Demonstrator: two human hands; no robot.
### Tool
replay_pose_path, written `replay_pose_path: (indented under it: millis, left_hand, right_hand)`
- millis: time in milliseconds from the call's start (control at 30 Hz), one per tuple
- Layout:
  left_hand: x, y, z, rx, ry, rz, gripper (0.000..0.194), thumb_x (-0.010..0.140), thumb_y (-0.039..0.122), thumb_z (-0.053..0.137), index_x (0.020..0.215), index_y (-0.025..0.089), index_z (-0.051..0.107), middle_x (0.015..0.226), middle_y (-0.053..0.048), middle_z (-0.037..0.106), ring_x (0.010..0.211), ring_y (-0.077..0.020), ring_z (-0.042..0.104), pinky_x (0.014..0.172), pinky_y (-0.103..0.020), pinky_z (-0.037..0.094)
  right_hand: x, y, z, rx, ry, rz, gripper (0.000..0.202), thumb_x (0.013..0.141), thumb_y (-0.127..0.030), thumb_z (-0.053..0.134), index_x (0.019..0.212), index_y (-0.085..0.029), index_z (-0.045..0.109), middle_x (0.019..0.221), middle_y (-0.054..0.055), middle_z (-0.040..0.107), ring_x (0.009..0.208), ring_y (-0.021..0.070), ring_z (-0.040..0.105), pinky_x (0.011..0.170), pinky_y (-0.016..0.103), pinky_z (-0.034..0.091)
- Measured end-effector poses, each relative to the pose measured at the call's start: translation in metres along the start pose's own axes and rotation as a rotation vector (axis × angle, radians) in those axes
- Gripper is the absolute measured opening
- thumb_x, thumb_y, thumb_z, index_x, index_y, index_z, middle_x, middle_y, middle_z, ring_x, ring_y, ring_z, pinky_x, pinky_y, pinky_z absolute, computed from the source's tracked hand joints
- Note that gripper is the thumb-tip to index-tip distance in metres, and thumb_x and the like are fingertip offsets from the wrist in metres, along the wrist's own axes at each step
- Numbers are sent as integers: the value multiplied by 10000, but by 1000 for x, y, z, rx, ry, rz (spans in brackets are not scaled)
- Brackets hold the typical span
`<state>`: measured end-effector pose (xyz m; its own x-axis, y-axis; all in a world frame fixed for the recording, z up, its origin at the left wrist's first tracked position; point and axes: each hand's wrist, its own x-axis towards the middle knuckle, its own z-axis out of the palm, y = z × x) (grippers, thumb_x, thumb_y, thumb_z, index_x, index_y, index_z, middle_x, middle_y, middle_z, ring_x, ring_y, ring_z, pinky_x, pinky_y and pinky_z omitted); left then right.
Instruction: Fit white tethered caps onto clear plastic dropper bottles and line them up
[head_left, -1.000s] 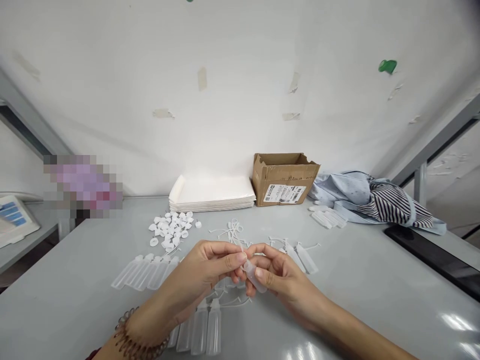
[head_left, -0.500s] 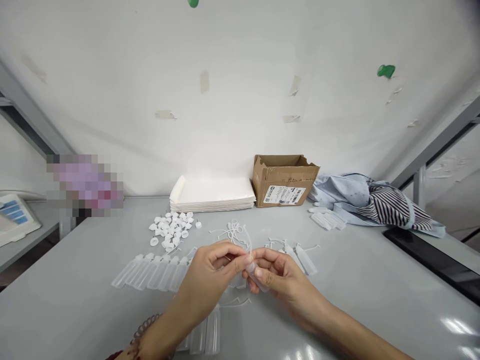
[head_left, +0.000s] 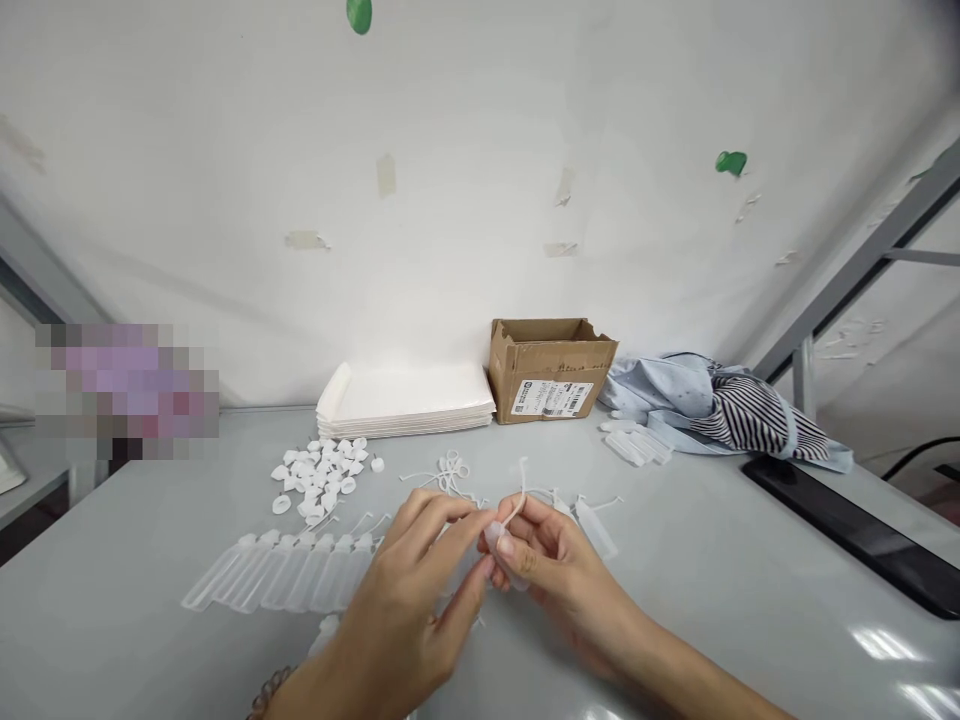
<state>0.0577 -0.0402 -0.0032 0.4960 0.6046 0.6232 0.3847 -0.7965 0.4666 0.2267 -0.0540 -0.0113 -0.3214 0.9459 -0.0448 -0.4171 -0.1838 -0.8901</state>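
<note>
My right hand (head_left: 559,555) is closed around a small translucent squeeze bottle (head_left: 517,578), held tilted above the table. A whitish cap (head_left: 495,533) sits at its upper end, and a thin bent tube (head_left: 516,508) rises from there. At the cap, my left hand (head_left: 420,575) has thumb and index finger spread, their tips close to or touching it. Left of the hands lies a row of similar translucent bottles (head_left: 277,572). Further bottles beneath my left hand are mostly hidden. Behind my right hand lies another bottle with a thin tube (head_left: 596,527).
White caps (head_left: 319,475) lie in a loose pile, with thin white tubes (head_left: 448,470) to their right. Against the wall stand stacked white sheets or envelopes (head_left: 409,400) and an open cardboard box (head_left: 551,380). Cloth (head_left: 750,410), several small bottles (head_left: 636,443) and a black flat object (head_left: 847,530) are rightward.
My left fingers have come off the pinch on the tube and spread apart. The bottle stays in my right hand, its tube now leaning right. The whole view has shifted slightly.
</note>
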Motion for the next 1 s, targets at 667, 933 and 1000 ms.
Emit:
replay_pose_path:
  millis: [667,933,1000]
  left_hand:
    - [-3,11,5,774,85,336,290,848,260,608,1033,37,624,932,-158,703,882,-300,595,750,-458,386]
    - [1,11,4,622,90,281,193,803,167,563,958,67,621,866,-133,697,841,-277,584,772,-466,353]
    - [3,11,3,519,60,228,207,789,180,563,968,91,612,870,-115,680,851,-273,568,786,-467,349]
  right_hand:
    - [-2,5,6,99,43,76,192,791,-325,681,847,-216,534,704,-52,502,654,100,483,658,237,368]
    - [-4,4,4,53,-4,39,220,873,-387,604,806,-210,492,737,-37,504,683,106,503,695,243,391]
    - [-4,4,4,4,7,14,243,887,-405,578,786,-208,480,743,-28,518,670,109,504,700,254,400]
